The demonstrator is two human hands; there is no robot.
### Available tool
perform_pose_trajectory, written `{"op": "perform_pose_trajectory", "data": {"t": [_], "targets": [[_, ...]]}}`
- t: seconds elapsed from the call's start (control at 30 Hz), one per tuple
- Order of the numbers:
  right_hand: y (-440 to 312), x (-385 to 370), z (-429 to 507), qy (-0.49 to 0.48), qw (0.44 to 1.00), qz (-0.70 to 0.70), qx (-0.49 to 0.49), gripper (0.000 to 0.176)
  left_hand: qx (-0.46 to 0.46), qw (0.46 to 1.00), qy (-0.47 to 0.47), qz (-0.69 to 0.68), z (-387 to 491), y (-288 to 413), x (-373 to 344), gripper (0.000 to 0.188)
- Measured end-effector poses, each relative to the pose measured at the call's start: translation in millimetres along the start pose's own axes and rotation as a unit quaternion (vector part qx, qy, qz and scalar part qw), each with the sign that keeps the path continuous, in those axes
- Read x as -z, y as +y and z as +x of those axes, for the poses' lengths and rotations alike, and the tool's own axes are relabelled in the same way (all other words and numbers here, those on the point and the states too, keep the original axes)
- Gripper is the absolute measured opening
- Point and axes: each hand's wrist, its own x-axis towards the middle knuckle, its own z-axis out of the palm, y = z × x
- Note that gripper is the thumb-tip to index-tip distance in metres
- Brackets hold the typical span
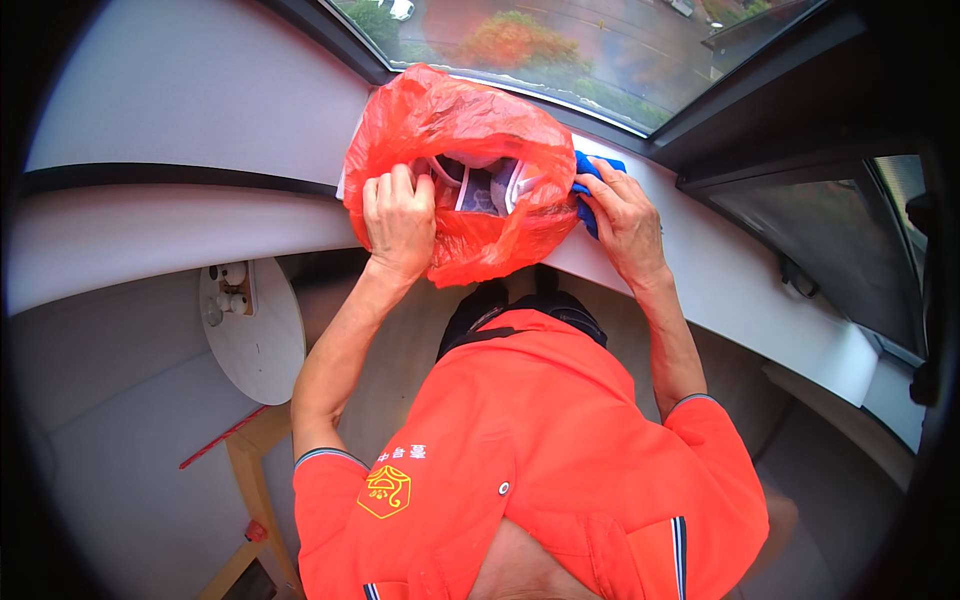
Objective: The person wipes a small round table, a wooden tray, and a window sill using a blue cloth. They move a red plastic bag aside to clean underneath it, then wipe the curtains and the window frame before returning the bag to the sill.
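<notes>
A red plastic bag [465, 112] rests on the white window sill [720, 255] in front of me, its mouth spread wide. Inside it lie bundled items with grey-blue patterned surfaces and pale edging [480, 189]; their kind is unclear. My left hand [400, 217] grips the bag's near left rim, fingers curled over the edge. On the right, my right hand [621, 217] pinches a blue cloth [586, 191] against the bag's side. Whether those fingers also hold the red film cannot be made out.
Beyond the sill stands a window pane [525, 45] in a dark frame, with another framed sash [832, 240] at right. Below left is a white oval table [259, 345] carrying a tray [244, 289] with small cups. A wooden frame [259, 465] stands lower left.
</notes>
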Motion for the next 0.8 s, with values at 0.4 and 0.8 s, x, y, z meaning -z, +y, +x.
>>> {"op": "perform_pose_trajectory", "data": {"t": [0.4,0.8], "targets": [[-70.2,36.6,29.1,-0.051,0.985,0.033,0.16,0.039,-0.078,0.962,-0.258,-0.044,2.8,-32.0,33.6,0.049],[-35.7,7.9,22.6,-0.166,0.981,-0.069,0.078,0.036,-0.052,0.967,-0.249,0.034,20.7,-35.7,81.3,0.039]]}}
